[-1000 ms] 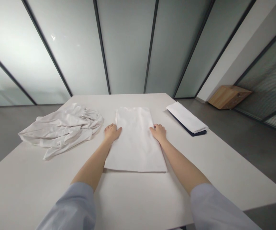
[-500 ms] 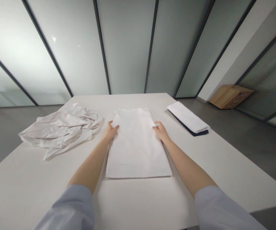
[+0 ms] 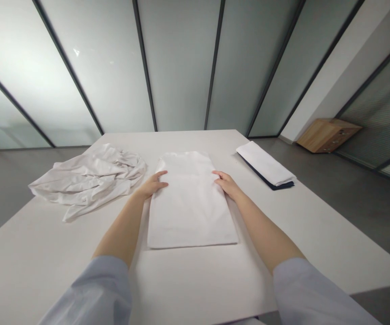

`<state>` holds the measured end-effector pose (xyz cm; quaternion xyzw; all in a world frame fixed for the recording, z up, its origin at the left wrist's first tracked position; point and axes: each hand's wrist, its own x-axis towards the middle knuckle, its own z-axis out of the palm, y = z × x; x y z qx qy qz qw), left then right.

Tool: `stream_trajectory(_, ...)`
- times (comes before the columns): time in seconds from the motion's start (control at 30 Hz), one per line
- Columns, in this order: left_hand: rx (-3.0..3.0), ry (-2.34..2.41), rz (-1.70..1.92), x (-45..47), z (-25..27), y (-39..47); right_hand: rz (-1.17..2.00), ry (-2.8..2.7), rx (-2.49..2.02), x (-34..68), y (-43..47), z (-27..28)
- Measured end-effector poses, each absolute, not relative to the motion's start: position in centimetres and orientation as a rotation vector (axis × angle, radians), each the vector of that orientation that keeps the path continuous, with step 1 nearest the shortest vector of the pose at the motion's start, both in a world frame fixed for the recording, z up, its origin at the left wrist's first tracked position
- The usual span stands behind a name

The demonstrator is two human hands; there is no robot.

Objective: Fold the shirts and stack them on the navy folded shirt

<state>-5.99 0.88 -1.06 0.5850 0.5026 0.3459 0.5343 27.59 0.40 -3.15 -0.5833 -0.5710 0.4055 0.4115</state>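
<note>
A folded piece of white cloth (image 3: 191, 207) lies flat as a neat rectangle on the table in front of me; its exact kind I cannot tell. My left hand (image 3: 153, 184) rests on its left edge, thumb and forefinger stretched apart on top of the fabric. On the opposite edge, my right hand (image 3: 227, 184) touches the cloth in much the same way, with finger and thumb apart. The remaining fingers of both hands are partly hidden. Faint creases run across the upper face of the cloth.
To the left, a crumpled white cloth (image 3: 93, 180) is heaped near the edge of the white table (image 3: 188, 280). A folded white cloth (image 3: 265, 162) lies over a dark blue one (image 3: 279, 186) at the right edge. A wooden cabinet (image 3: 326, 135) stands on the floor beyond.
My left hand has shifted, its fingers now spread over the cloth's left edge. My right fingers reach slightly further onto the cloth. Its near edge has moved slightly left.
</note>
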Motion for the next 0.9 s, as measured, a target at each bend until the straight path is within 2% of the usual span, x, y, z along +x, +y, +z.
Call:
stream_trajectory(0.17,1.559,1.354,0.803,-6.0,-1.7,2.0,0.833,-1.636,-1.557,27.6,0.8,-3.4)
stream_trajectory(0.33,2.056,1.684,0.625,-5.5,-1.6,2.7,0.393,-1.854,-1.747,26.8,1.0,-3.4)
stream_trajectory(0.43,2.254,1.755,0.508,-5.2,-0.8,2.4,0.184,-1.914,-1.795,26.4,0.6,-3.0)
stream_trajectory(0.57,2.525,1.757,0.550,-5.4,1.6,1.6,-0.017,-1.913,-1.745,26.6,-0.1,-1.4)
stream_trajectory(0.63,2.536,1.692,0.504,-5.8,3.5,1.2,-0.020,-1.937,-1.621,27.1,-0.5,0.0)
stream_trajectory(0.8,2.336,1.414,0.383,-7.7,9.8,0.8,0.280,-1.880,-1.433,28.6,-0.6,4.0)
stream_trajectory(0.9,2.334,1.342,0.369,-8.0,13.2,1.6,0.305,-1.778,-1.338,28.6,0.8,6.3)
